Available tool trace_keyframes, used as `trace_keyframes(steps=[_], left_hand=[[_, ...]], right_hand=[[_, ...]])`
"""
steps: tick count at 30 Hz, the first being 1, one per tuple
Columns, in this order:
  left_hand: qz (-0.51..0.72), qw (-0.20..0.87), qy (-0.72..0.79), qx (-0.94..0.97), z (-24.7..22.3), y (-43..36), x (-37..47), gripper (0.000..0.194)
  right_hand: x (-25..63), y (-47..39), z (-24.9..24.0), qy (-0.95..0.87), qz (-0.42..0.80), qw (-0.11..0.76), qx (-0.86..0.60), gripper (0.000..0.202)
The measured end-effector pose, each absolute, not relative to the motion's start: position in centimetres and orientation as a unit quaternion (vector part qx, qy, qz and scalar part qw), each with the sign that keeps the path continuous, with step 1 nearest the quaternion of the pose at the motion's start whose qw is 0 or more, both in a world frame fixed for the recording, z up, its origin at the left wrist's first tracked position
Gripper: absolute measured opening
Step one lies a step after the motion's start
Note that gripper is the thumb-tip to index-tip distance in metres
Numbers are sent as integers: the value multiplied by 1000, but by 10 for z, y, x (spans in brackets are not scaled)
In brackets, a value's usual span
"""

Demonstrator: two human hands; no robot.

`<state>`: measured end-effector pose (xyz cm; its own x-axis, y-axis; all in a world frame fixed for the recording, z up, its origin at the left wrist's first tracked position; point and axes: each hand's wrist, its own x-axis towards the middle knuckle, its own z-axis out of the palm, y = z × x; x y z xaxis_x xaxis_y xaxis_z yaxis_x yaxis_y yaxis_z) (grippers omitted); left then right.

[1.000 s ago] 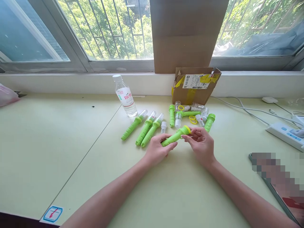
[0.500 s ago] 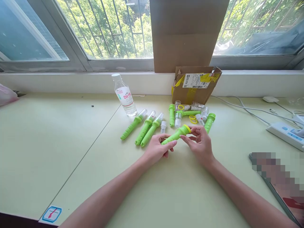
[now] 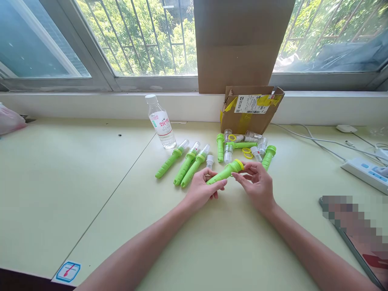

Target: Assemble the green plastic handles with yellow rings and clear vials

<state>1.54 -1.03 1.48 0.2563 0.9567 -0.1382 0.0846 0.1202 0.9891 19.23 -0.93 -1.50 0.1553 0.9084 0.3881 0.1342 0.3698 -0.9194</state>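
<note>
My left hand (image 3: 206,184) is wrapped round a green plastic handle (image 3: 222,173), ridged and tapered, tilted up to the right. A yellow ring (image 3: 239,164) sits at the handle's wide end. My right hand (image 3: 256,184) has its fingertips on that ring, thumb bent in below it; the exact grip is partly hidden. Left of my hands lie three green handles with clear caps, the nearest being a capped handle (image 3: 194,166). A small white-topped part (image 3: 209,161) stands just behind my left hand.
Behind my hands lie loose green handles (image 3: 220,148), clear caps (image 3: 228,152) and yellow rings (image 3: 247,152), before an open cardboard box (image 3: 251,107). A water bottle (image 3: 162,125) stands at the back. Right are a power strip (image 3: 365,171), cables and a phone-like slab (image 3: 348,238).
The view has shifted slightly. Both hands keep nearly the same pose on the green handle and its yellow ring.
</note>
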Motion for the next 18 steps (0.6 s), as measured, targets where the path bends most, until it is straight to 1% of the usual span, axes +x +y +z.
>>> trace_keyframes(steps=[11, 18], left_hand=[[360, 613, 451, 540, 15, -6, 9, 35], [350, 621, 425, 558, 13, -2, 6, 35]], right_hand=[[195, -9, -13, -605, 296, 586, -451, 40], [195, -7, -16, -605, 305, 588, -442, 29]])
